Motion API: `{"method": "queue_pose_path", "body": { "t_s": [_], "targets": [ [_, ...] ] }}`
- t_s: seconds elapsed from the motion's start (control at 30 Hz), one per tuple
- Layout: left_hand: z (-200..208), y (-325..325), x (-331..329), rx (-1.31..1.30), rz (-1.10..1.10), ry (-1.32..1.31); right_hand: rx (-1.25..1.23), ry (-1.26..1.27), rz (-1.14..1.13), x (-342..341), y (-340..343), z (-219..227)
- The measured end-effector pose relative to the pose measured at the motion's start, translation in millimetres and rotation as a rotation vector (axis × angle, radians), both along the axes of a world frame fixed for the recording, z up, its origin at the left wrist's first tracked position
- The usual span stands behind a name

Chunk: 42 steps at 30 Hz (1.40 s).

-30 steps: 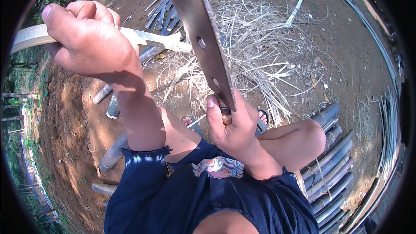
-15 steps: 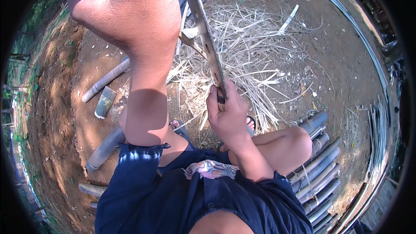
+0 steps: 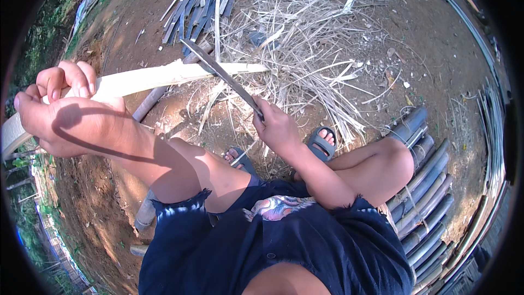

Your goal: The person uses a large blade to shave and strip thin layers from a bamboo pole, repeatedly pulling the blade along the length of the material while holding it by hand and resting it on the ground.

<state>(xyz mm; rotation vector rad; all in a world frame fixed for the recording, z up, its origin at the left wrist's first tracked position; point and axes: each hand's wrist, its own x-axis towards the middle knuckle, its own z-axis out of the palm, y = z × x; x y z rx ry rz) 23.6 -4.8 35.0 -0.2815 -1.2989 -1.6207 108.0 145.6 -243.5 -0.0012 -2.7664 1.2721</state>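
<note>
My left hand (image 3: 68, 109) is raised at the far left, its fingers curled round a long pale split bamboo strip (image 3: 144, 79). From there the strip runs to the right, and its far end reaches over the shavings. In front of my body, my right hand (image 3: 278, 128) grips a long-bladed knife (image 3: 229, 81) by its handle, which the fingers hide. The dark blade slants up and to the left, crossing the strip near its right end. Whether the edge touches the strip I cannot tell.
A heap of thin bamboo shavings (image 3: 305, 38) covers the ground ahead. Dark split bamboo strips (image 3: 202, 5) lie beyond it. Tied bamboo poles (image 3: 420, 202) are beside my right leg, and long thin strips (image 3: 493, 136) lie farther right. My sandalled feet (image 3: 323, 141) are below my hands.
My left hand has swung down and to the left, bringing the bamboo strip across the view. The knife has tilted further left, and the view has shifted. Both hands keep their grip.
</note>
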Motion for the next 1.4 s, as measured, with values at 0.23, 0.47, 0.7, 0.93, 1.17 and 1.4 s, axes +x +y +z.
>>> {"method": "queue_pose_path", "body": {
  "t_s": [0.23, 0.47, 0.7, 0.93, 1.17, 1.4],
  "targets": [
    [-18, -65, 13, -0.018, 0.175, -0.039, 0.04, -0.313, -0.02, -24, 5, -65],
    [-36, -157, 11, 0.128, -0.118, -0.021, 0.162, -0.206, 0.006, -51, -10, -125],
    [-58, -212, 11, 0.168, 0.211, -0.115, 0.206, -0.075, 0.138, -68, -24, -107],
    [-79, -207, -8, 0.163, 0.257, -0.157, 0.398, -0.51, -0.044, -104, 43, -199],
    [-72, -258, 21, 0.135, 0.196, -0.196, 0.424, -0.356, 0.183, -79, -1, -139],
    [-81, -243, -2, 0.158, 0.119, -0.15, 0.318, -0.559, -0.115, -115, 60, -235]
  ]
}}
